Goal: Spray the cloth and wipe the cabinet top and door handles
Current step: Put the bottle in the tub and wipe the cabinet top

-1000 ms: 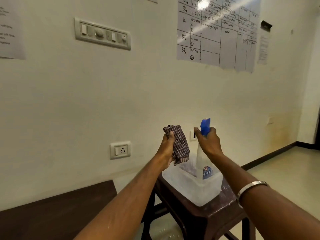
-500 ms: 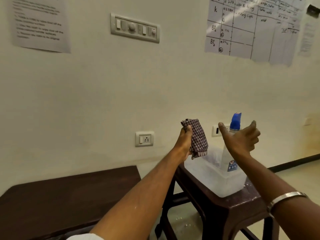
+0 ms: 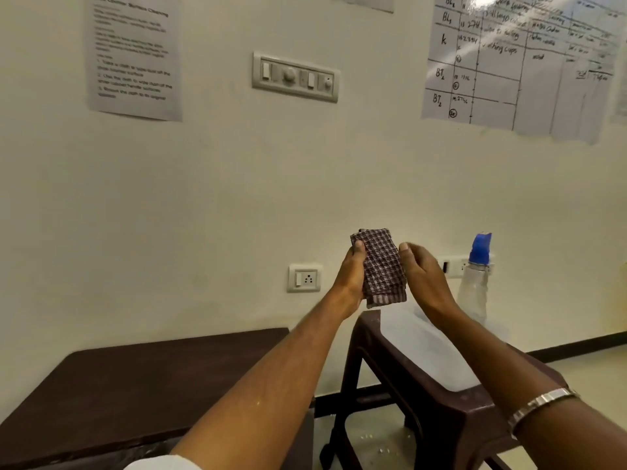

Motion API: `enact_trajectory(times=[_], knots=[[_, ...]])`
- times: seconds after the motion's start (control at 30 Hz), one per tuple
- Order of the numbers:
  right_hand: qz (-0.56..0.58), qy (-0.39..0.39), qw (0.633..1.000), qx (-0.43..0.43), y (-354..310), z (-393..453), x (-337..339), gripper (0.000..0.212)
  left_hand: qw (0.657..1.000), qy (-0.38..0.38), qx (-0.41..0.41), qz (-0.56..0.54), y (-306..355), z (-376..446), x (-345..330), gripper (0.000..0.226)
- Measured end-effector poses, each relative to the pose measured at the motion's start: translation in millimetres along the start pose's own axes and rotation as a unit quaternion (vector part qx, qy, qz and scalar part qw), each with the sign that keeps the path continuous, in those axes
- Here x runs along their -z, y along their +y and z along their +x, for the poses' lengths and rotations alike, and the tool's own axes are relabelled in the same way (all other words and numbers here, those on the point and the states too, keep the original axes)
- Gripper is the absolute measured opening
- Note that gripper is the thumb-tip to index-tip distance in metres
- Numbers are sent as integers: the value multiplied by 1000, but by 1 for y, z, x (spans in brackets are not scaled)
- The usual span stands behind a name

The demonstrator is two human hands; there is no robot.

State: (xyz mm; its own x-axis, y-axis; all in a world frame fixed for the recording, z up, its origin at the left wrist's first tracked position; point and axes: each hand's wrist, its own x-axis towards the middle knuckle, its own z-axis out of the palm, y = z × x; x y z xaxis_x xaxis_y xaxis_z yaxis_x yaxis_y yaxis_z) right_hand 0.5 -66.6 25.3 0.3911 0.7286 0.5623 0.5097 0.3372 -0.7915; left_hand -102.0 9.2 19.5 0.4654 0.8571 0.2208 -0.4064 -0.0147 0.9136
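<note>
While folded and raised in front of the wall, the checked cloth [image 3: 381, 266] sits clamped in the left hand [image 3: 351, 278], with the right hand [image 3: 424, 276] just beside it, fingers loosely curved and holding nothing. Spray bottle [image 3: 475, 283] stands apart in the tub [image 3: 437, 354] on the stool [image 3: 424, 401], so wiping seems not yet begun. Hard to tell whether the cloth is wet; no cabinet handles in view, dark top [image 3: 142, 385] cut off at left.

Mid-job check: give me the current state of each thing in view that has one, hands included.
Left hand: grips the cloth, raised.
Checked maroon-and-white folded cloth: held upright in the air.
Right hand: beside the cloth, fingers relaxed; contact unclear.
Clear spray bottle with blue nozzle: upright in the tub, released.
Translucent plastic tub: resting on the stool.
Dark brown plastic stool: standing on the floor.
</note>
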Motion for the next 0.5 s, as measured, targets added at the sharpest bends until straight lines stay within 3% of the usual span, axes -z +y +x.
enact_trajectory(times=[0.07,0.33,0.5], knots=[[83,-59,994,-37,-4,-4,-11,43,1000,10,9,-18,6,-5,13,56],[294,-127,941,-109,-12,-8,-75,22,998,23,52,-6,20,-14,72,60],[390,-187,894,-119,-15,-13,-127,29,994,67,72,53,20,-19,100,56]])
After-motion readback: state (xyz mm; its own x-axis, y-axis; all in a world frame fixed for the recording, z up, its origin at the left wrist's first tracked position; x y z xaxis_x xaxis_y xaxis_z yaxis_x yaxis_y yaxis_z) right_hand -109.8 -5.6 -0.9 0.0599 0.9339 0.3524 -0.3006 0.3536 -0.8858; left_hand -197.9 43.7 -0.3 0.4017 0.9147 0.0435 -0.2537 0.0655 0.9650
